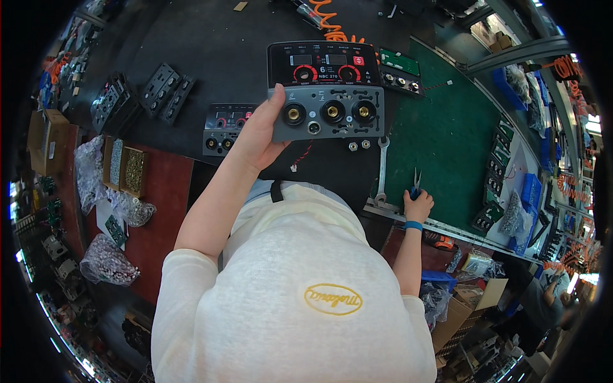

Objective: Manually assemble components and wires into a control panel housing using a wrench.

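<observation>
In my left hand (258,134) a dark control panel (325,90) is held up by its left edge, thumb on its face. Its upper part has two small displays and two red-ringed knob openings; the lower grey part carries three round brass-centred sockets. Well to the right, my right hand (418,207) closes on the handles of small blue-handled pliers (416,182), whose jaws point away from me over a green mat (434,134). Left of the pliers lies a long wrench (382,169). Two nuts (359,146) sit just below the held panel.
Another panel (220,127) lies left of my left hand, with grey plates (167,92) farther left. Behind the held panel is a green circuit board (400,62). Boxes of small screws (133,169) stand at left; several assemblies (495,167) and a blue bin (531,191) line the right.
</observation>
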Motion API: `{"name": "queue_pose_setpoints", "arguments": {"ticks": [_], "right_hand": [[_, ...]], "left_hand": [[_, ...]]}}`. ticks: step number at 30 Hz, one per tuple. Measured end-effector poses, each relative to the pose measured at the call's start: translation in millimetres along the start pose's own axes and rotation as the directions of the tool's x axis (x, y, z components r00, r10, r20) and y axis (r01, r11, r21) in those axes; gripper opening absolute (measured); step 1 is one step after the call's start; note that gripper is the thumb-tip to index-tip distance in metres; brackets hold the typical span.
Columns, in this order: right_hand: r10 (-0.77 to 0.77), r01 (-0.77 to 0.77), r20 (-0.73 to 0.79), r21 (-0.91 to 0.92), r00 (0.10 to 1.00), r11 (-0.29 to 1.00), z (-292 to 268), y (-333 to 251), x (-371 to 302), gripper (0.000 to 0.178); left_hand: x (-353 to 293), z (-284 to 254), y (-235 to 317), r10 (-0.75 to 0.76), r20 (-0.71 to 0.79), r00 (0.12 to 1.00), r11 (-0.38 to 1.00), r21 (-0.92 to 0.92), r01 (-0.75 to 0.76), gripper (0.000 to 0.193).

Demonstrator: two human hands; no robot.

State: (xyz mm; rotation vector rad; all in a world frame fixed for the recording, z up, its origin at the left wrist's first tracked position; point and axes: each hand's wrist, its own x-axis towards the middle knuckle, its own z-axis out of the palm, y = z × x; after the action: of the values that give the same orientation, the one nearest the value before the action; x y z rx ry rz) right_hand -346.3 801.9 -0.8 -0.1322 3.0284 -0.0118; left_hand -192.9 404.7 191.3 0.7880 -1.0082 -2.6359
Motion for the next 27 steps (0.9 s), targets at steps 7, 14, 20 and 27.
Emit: {"name": "queue_pose_setpoints", "arguments": {"ticks": [7, 14, 20, 27], "right_hand": [[-0.081, 0.039, 0.001, 0.872, 0.997, 0.488, -64, -36, -18, 0.033], [-0.690, 0.722, -0.361, 0.600, 0.628, 0.343, -195, -161, -78, 0.053], [-0.688, 0.798, -0.421, 0.431, 0.590, 0.421, -198, -185, -81, 0.053], [-0.707, 0.804, -0.392, 0.372, 0.589, 0.463, -204, -194, -78, 0.046]], "left_hand": [[0, 5, 1, -0.060, -0.020, 0.998, 0.986, -0.156, 0.056, 0.040], [8, 26, -14, -0.047, -0.084, 0.995, 0.984, -0.177, 0.032, 0.030], [3, 35, -12, 0.022, -0.050, 0.999, 0.987, -0.156, -0.029, 0.028], [-2, 40, -10, 0.034, -0.014, 0.999, 0.993, -0.110, -0.036, 0.032]]}}
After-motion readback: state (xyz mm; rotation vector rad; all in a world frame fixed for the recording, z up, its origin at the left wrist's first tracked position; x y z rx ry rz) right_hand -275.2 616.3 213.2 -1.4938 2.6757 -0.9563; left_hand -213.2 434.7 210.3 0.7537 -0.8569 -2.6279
